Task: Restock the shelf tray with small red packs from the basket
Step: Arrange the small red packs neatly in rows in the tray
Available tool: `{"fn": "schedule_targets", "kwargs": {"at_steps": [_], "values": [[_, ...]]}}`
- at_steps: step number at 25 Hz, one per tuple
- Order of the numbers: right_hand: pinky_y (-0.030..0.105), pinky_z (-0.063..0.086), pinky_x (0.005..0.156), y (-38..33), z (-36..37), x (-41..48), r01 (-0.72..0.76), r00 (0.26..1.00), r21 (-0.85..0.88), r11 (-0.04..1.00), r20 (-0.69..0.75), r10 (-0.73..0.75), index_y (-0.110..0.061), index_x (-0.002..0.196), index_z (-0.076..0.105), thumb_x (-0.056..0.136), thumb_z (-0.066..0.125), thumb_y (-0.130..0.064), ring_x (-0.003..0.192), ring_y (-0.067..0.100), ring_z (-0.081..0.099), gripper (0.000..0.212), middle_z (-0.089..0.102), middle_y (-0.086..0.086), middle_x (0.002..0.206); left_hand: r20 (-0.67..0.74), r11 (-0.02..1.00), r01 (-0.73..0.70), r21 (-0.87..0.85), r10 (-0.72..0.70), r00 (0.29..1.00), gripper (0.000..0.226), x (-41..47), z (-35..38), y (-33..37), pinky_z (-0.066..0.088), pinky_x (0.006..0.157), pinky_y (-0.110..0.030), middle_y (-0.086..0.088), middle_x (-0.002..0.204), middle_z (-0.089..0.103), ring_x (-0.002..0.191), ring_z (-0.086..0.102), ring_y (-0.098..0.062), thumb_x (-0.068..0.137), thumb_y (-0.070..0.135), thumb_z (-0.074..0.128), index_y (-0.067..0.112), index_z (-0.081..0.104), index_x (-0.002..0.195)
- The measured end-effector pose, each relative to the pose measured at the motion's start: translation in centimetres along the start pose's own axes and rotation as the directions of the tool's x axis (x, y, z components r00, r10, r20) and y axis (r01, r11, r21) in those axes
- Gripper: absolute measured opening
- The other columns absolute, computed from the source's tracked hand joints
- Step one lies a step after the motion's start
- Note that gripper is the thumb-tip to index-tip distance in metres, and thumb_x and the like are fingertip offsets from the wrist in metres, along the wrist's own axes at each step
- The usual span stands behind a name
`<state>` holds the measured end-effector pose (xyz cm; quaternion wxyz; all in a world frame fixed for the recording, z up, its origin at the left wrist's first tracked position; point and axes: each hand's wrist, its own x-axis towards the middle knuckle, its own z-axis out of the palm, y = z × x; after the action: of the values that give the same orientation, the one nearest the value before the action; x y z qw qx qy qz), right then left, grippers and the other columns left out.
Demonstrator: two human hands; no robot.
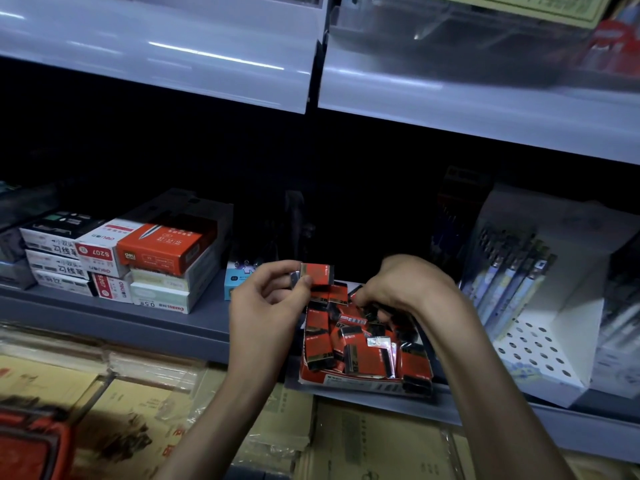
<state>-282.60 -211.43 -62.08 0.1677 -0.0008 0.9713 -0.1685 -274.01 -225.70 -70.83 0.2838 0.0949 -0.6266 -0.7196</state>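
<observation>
A red cardboard shelf tray [349, 380] sits on the grey shelf, holding several small red-and-black packs [367, 355] lying loosely. My left hand [266, 299] pinches one small red pack [317, 274] between thumb and fingers, just above the tray's far left corner. My right hand [405, 289] reaches palm down into the far part of the tray, its curled fingers among the packs; whether it holds one is hidden. An orange-red basket [31, 445] shows at the bottom left corner.
Stacked red and white stationery boxes [138, 258] stand on the shelf to the left, with a small blue box [235, 280] beside my left hand. A white perforated pen display [540, 306] stands right of the tray. Wrapped brown paper packs [138, 410] lie below.
</observation>
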Motion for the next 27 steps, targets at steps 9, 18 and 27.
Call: {"fn": "schedule_targets", "kwargs": {"at_steps": [9,18,27], "values": [[0.030,0.048,0.069,0.1,0.5,0.3,0.016,0.998,0.021,1.000,-0.059,-0.015,-0.011,0.075,0.073,0.094,0.063,-0.029,0.061,0.018,0.057,0.028,0.068,-0.002,0.055,0.014,1.000,-0.005,0.004,0.005,1.000,0.017,0.0,-0.1,-0.2,0.062,0.070,-0.032,-0.013,0.093,0.076,0.086,0.072,-0.031,0.091,0.012,0.076,0.018,0.074,0.107],[0.033,0.058,0.080,0.4,0.4,-0.3,0.017,0.996,0.028,0.999,-0.087,-0.015,-0.013,0.077,0.079,0.086,0.076,-0.041,0.062,0.017,0.063,0.029,0.065,-0.004,0.055,0.010,1.000,-0.002,-0.007,0.002,1.000,0.016,-0.1,0.0,0.0,0.061,0.072,-0.037,-0.016,0.095,0.076,0.088,0.072,-0.033,0.090,0.011,0.077,0.017,0.074,0.105],[0.033,0.057,0.076,1.5,0.2,-0.4,0.129,0.991,0.059,0.990,-0.038,-0.126,-0.013,0.080,0.076,0.083,0.081,-0.039,0.060,0.015,0.062,0.027,0.069,0.000,0.060,0.017,1.000,-0.016,0.022,0.015,1.000,0.017,-0.2,0.0,-0.1,0.063,0.066,-0.029,-0.008,0.090,0.077,0.082,0.075,-0.024,0.091,0.012,0.075,0.020,0.073,0.106]]}}
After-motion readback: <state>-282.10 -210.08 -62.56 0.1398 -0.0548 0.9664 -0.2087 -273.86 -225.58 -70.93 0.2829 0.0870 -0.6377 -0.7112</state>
